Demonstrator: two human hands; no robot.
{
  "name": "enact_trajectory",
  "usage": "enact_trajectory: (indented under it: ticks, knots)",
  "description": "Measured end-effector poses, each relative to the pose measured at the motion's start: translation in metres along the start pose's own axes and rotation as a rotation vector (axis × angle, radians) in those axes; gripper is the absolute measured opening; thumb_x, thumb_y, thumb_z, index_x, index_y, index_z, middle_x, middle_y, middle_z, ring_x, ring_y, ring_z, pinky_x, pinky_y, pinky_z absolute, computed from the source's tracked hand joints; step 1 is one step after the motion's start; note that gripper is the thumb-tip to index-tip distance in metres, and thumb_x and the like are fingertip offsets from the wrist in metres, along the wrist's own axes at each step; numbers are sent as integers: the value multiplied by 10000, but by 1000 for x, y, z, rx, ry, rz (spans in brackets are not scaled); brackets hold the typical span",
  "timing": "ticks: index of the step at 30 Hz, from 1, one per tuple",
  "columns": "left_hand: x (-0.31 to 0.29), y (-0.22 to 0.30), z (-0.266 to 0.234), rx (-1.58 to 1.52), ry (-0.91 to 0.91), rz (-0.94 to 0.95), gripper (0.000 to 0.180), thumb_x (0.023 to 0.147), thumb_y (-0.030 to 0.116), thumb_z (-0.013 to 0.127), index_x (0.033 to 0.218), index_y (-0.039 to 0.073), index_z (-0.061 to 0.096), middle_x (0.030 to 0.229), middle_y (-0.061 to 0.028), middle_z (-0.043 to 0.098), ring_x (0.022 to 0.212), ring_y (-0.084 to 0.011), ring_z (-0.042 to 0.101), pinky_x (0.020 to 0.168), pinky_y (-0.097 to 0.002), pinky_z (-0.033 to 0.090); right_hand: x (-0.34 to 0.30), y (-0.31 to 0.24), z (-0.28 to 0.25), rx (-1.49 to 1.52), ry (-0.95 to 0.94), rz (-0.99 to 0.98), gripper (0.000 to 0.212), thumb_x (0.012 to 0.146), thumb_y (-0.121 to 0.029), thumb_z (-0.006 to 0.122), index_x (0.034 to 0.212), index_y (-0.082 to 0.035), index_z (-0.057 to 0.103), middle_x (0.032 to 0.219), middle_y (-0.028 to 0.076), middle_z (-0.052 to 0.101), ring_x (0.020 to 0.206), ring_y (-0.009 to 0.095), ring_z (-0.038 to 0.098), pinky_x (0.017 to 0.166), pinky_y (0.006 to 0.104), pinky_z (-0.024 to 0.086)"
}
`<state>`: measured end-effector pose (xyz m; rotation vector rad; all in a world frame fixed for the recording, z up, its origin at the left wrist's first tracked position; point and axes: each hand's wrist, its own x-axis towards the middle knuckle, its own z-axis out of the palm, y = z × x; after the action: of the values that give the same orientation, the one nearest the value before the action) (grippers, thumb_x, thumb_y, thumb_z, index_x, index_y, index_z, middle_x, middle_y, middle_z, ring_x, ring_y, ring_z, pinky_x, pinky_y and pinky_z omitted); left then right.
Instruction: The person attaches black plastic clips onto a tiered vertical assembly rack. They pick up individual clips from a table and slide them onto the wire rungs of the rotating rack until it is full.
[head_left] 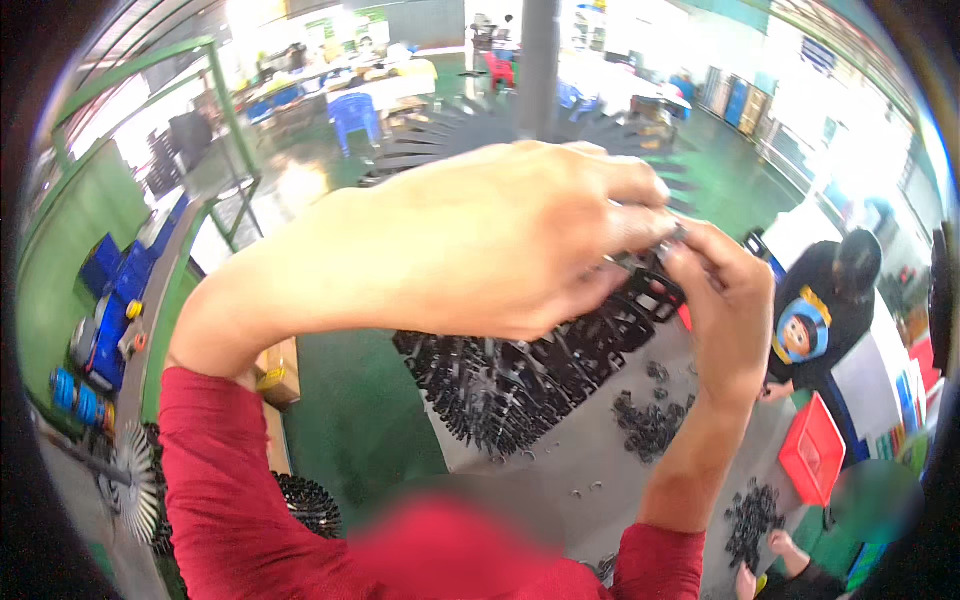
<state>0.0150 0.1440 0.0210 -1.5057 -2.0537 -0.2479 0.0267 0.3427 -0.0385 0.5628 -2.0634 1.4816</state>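
My left hand (560, 235) reaches across from the left, palm down, its fingers bent and pinched close to my right fingertips. My right hand (728, 290) comes up from the right, thumb and forefinger closed together. Where the fingertips meet, a small dark grey piece (678, 234) shows; the fingers cover most of it. Just below both hands lies a dense, row-like mass of black parts (490, 390). Squarish black pieces with openings (655, 295) line its upper right edge, close to my right hand.
Loose black parts (650, 425) lie in a pile on the grey table (540, 480). A grey pole (539, 70) rises behind a round fan of dark blades (440, 130). A person (850, 270) is beside a red basket (812, 450) at right; another person's hand (785, 545) is near a further pile.
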Motion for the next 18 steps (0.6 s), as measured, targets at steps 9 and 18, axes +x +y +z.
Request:
enact_trajectory:
  ticks: [9,18]
  knots:
    - [-3,1,-1,-42,-19,-7,215,787,86,583,933,-68,616,898,-163,593,758,-325,629,668,-369,524,-8,4,9,-76,145,-99,150,874,-13,576,996,44,642,832,4,626,736,50,536,682,189,439]
    - [6,6,5,62,-39,53,156,779,96,551,818,-48,595,826,-163,602,717,-285,642,626,-354,524,-16,8,3,58,233,-35,128,861,-12,607,965,48,651,830,16,619,766,65,556,704,191,449]
